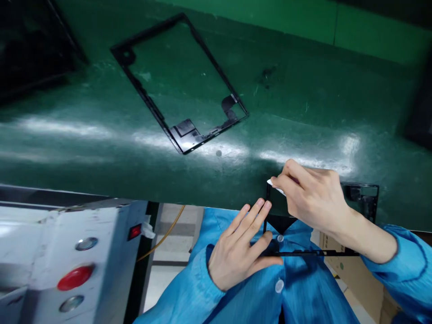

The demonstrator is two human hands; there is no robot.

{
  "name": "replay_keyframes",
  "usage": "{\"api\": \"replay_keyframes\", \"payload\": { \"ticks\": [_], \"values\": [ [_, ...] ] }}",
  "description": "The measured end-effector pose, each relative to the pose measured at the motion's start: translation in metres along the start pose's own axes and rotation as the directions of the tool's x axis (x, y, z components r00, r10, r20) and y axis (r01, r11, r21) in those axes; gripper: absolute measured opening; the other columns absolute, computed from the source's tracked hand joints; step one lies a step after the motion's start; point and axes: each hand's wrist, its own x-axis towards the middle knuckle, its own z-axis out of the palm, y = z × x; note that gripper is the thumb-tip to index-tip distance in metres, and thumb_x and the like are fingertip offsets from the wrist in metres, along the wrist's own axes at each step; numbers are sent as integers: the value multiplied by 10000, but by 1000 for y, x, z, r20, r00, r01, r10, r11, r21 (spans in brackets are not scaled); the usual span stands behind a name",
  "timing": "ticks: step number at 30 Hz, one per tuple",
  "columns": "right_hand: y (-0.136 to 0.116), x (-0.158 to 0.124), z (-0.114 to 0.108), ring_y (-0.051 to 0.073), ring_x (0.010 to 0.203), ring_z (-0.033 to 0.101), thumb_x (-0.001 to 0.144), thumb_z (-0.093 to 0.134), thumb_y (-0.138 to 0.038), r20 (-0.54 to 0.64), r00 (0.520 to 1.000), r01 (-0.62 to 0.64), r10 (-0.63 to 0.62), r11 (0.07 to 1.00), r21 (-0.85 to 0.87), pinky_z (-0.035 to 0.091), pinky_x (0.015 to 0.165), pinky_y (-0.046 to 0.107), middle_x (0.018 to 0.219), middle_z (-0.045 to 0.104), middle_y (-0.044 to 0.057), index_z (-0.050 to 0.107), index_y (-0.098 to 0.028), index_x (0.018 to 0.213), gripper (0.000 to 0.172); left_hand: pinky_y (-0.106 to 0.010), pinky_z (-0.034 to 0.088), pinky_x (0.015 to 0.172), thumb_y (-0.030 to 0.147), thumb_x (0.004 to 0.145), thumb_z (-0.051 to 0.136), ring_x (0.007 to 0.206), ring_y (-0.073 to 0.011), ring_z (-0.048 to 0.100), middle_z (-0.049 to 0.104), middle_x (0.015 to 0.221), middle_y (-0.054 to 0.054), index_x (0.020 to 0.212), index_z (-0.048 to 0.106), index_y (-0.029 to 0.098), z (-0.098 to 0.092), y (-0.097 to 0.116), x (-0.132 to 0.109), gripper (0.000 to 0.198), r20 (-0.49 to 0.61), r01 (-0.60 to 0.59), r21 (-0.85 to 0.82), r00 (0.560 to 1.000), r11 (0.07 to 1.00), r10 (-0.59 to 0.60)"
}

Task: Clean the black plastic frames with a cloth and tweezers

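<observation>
A thin black rectangular frame (360,185) lies partly over the table's near edge, in front of the blue garment. My left hand (241,247) is on its left corner, with three fingers stretched along the side bar and the thumb by the lower bar. Above the frame's upper left part, my right hand (312,198) is closed in a pinch on a small white pointed piece (277,187). The tip of that piece is at the frame's upper left corner. Its other end is hidden in my fingers.
Another black frame (216,63) lies slanted on the green table (286,121). Dark objects stand at the far left (30,49) and right (420,108) edges. At lower left is a white machine box (114,252) with a red button (76,276).
</observation>
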Motion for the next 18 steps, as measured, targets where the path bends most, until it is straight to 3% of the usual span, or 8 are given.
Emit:
{"api": "replay_keyframes", "payload": {
  "ticks": [9,13,18],
  "values": [
    [5,-4,1,108,562,375,978,569,-58,-26,1000,3,-2,999,35,188,493,302,795,608,-5,686,-157,805,232,-545,369,1321,671,940,680,1589,-369,415,419,1696,-229,1011,696,163,-2,-5,-3,513,21,-12,24,1000,1000,12],
    [6,-1,4,107,574,386,974,560,-53,-49,999,-7,6,1000,-20,183,495,294,791,609,-5,668,-159,785,242,-525,323,1345,633,967,664,1614,-349,370,361,1729,-214,1016,682,163,-6,-6,-2,472,44,-24,34,999,999,23],
    [2,-3,2,101,581,423,1003,520,-59,-14,1000,27,-26,998,50,211,501,298,812,624,7,672,-149,800,269,-504,290,1361,612,976,665,1624,-341,347,333,1741,-214,1020,678,158,-7,-6,0,457,52,-32,38,998,999,30]
  ]
}}
